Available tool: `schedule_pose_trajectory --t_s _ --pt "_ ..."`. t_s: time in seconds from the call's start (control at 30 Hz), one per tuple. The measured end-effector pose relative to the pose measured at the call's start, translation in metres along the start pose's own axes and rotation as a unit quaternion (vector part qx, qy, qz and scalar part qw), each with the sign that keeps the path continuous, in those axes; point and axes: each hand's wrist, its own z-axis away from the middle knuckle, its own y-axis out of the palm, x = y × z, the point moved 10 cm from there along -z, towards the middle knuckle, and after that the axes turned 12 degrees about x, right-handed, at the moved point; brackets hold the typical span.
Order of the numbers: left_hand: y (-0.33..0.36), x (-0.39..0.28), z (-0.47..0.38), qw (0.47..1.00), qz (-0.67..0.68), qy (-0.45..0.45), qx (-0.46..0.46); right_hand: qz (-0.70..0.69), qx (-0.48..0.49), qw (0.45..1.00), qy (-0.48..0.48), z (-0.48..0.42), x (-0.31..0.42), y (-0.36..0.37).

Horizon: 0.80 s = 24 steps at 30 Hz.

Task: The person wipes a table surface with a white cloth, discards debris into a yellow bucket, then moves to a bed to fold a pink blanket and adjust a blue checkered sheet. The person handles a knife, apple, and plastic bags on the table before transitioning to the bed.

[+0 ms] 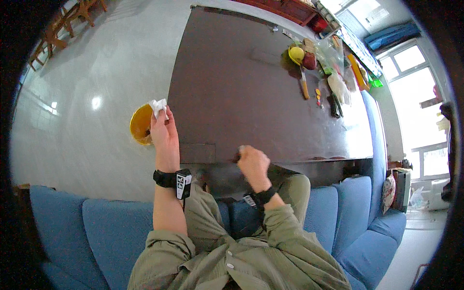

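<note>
My left hand [165, 127] pinches a crumpled white tissue [158, 106] over the near edge of a yellow bin [140, 125] on the floor, left of the dark table [224, 87]. Inside the bin is some brown matter, partly hidden by my hand. At the table's near edge my right hand [253, 162] is curled, blurred, around a small dark object [237, 155] whose kind I cannot tell. Both wrists wear black bands with small devices.
On the table's far right stand a yellow bowl [291, 58] with a pale yellow fruit [297, 54], a dark red fruit [309, 61], a wooden-handled knife [304, 85] and plastic bags [328, 50]. Blue sofa seats [117, 221] lie around me; wooden chairs [54, 34] stand far left.
</note>
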Motion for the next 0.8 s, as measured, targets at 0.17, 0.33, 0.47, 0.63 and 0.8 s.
schedule_pose_trajectory --t_s 0.17,0.33,0.47,0.63,0.8 --pt "0.005 -0.002 -0.002 1.000 -0.016 -0.001 0.017 -0.007 0.032 0.999 0.019 -0.004 -0.004 -0.003" --pt "0.006 -0.004 0.010 1.000 -0.004 -0.002 0.012 0.013 -0.003 0.994 0.112 -0.004 -0.080 -0.034" --pt "0.013 0.001 0.003 0.997 -0.011 -0.014 0.080 0.002 0.060 0.998 0.035 -0.010 -0.020 0.000" --pt "-0.006 -0.002 -0.010 0.993 -0.081 -0.007 0.085 -0.085 0.045 0.994 -0.051 -0.018 0.041 0.017" --pt "0.000 -0.005 -0.006 0.976 -0.153 0.005 0.155 -0.088 -0.025 0.992 0.091 -0.023 -0.108 -0.023"
